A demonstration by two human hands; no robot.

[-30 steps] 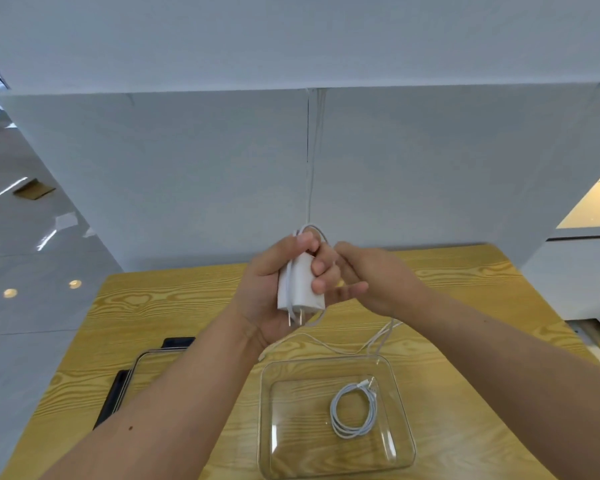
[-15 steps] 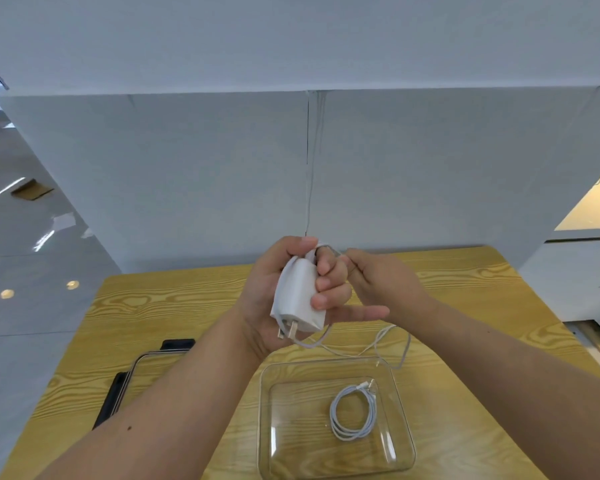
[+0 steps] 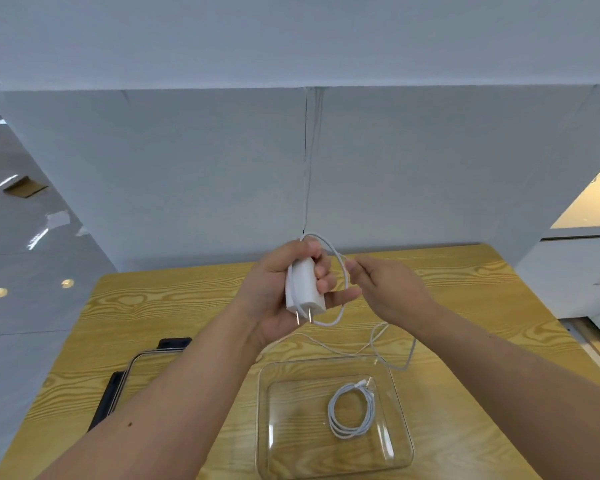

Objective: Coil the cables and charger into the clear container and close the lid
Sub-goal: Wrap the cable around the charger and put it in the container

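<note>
Currently the step in hand looks like winding the cable [image 3: 342,271] round the charger [image 3: 305,285], w/ neither yet in the clear container [image 3: 404,427]. The left hand [image 3: 274,292] is up over the middle of the table [image 3: 153,306], fingers and thumb curled round the white charger, prongs pointing down. One loop of the cable runs from the charger's top, out to the right and back under by the prongs. The right hand [image 3: 392,292] is just beside it, fingertips [image 3: 353,267] bent in on that loop. Prob. a light pinch, tho exact contact is hard to make out. The rest of the cable trails down and lies slack on the table just behind the container's far rim.

The container sits near the table's front edge, right of centre, open, w/ a coiled cable [image 3: 352,410] already inside toward its right wall. The lid [image 3: 146,368] lies apart toward the front left corner, partly hidden by the left forearm.

Approx halfway, I'd say: one cable in, charger + cable to go, lid not on. Next move calls for more turns w/ the right hand, keeping tension so the loop doesn't slip off while the left grip holds firm. Then tuck the end, lower the bundle in beside the coil & fetch the lid.
</note>
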